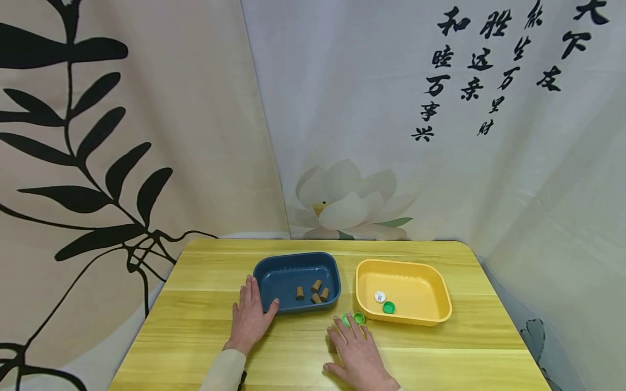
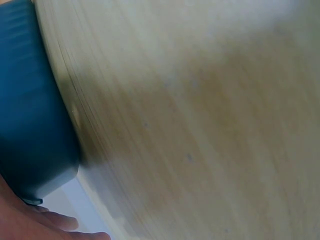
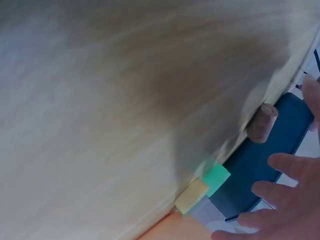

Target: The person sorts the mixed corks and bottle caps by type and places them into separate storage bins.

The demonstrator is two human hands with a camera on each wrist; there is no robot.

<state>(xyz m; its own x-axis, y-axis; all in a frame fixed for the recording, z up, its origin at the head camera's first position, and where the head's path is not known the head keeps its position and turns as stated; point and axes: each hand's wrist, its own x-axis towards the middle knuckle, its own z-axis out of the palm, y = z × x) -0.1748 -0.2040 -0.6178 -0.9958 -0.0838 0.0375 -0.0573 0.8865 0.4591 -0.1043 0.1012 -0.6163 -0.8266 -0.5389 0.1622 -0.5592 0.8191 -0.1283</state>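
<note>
Green plastic caps (image 1: 353,319), two of them side by side, lie on the table at the tips of the right hand (image 1: 359,358), just near of the yellow tray (image 1: 442,312). Right hand lies flat, fingers spread and straight, holding nothing; fingertips touch or almost touch the caps, contact not resolvable. Judged: caps are light, rigid, smooth, likely to skid on the wood if pushed; best taken by a thumb-and-finger pinch across the rim.

Left hand (image 1: 250,316) also flat on the wooden table (image 1: 205,326), fingers relaxed, thumb against the near left corner of the blue tray (image 1: 264,271); it grips nothing. Left wrist view shows that tray wall (image 2: 30,125) beside the wood grain.

Blue tray holds four cork stoppers (image 1: 313,291); yellow tray holds a white cap (image 1: 380,296) and another green cap (image 1: 388,308).

Open room: bare wood near both hands and left of the blue tray. Trays sit close together, narrow gap. Table's right edge is just beyond the yellow tray; curtain (image 1: 342,136) hangs behind the far edge.
</note>
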